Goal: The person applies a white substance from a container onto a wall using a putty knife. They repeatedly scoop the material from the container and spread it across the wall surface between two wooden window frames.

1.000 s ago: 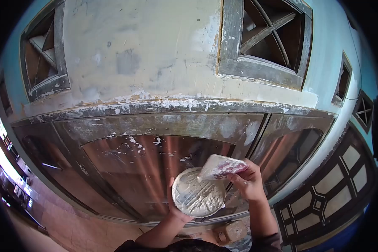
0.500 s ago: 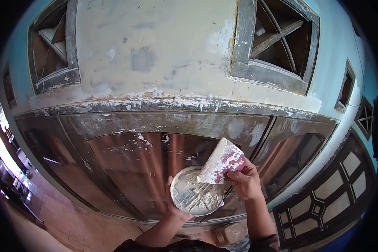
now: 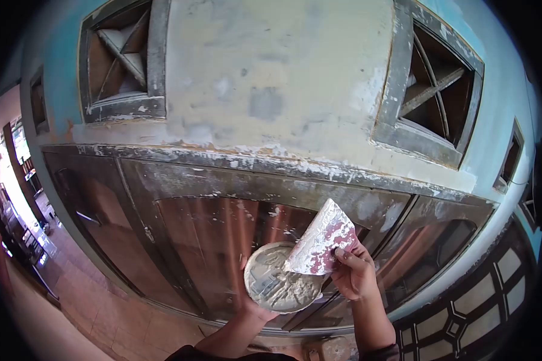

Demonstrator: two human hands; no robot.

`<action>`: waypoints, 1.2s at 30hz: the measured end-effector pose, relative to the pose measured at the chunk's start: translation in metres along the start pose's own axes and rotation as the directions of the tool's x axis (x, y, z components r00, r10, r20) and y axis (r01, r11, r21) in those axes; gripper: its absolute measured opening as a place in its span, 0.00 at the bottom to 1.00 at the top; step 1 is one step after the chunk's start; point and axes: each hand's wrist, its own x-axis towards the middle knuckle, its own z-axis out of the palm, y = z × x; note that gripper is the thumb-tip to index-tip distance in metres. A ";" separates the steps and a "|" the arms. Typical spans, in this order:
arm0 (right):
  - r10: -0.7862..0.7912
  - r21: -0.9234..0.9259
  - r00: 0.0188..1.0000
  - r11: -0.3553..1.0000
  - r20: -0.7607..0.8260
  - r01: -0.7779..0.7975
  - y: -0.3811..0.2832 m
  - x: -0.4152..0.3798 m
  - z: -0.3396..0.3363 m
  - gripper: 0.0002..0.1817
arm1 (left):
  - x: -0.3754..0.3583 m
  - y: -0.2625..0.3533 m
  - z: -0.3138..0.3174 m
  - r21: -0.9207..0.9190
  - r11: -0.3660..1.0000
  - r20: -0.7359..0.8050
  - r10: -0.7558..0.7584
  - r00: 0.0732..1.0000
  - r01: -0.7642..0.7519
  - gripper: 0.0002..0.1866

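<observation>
My left hand (image 3: pixel 251 301) holds a round shallow container (image 3: pixel 260 298) from its left and lower side. Pale, thick paste (image 3: pixel 295 291) lies inside it, ridged and smeared. A reddish, flat spreader (image 3: pixel 324 240), largely coated in white paste, is pinched between the thumb and fingers of my right hand (image 3: pixel 354 272). Its lower left corner is over the paste at the container's upper right; whether it touches cannot be made out.
Ahead is a patchy cream wall (image 3: pixel 223 72) between two framed openings with crossed bars. Beneath it runs a paint-flecked wooden frame (image 3: pixel 253 163) with glass panels. A dark door (image 3: pixel 470 301) stands at right; a tiled floor (image 3: pixel 102 307) shows at lower left.
The view has swung left, so the wall and window openings sit further right. My right hand and the spreader are slightly lower and further right; the spreader is tilted differently. Both holds stay the same.
</observation>
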 end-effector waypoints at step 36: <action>-0.600 -0.580 0.212 -0.527 0.772 0.621 -0.020 0.145 0.143 0.16 | 0.020 0.112 0.031 0.144 0.990 0.062 -0.022 0.998 0.013 0.46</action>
